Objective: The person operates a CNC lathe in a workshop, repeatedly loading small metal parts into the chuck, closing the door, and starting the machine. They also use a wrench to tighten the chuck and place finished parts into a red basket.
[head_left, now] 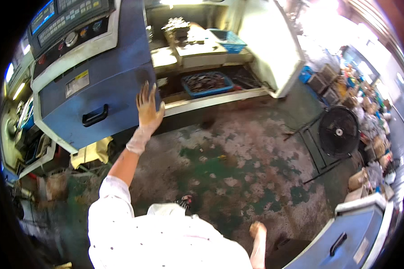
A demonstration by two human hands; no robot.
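My left hand (149, 107), in a thin pale glove, reaches up with its fingers spread. Its fingers lie against the right edge of a blue machine door (119, 78), which has a black handle (95, 115). Nothing shows in that hand. My right hand (258, 229) hangs low over the floor, fingers curled in, with nothing visible in them. Right of the door, the machine stands open. A blue basket (207, 84) of small dark pieces sits low inside, and a second blue basket (231, 41) stands higher up on a ledge.
A control panel (69, 36) tops the machine at left. The white panel (274, 49) bounds the opening's right side. A black round fan (339, 131) on a metal stand is at right, before piled bags and boxes (368, 116). Another blue machine (345, 237) fills the lower right corner.
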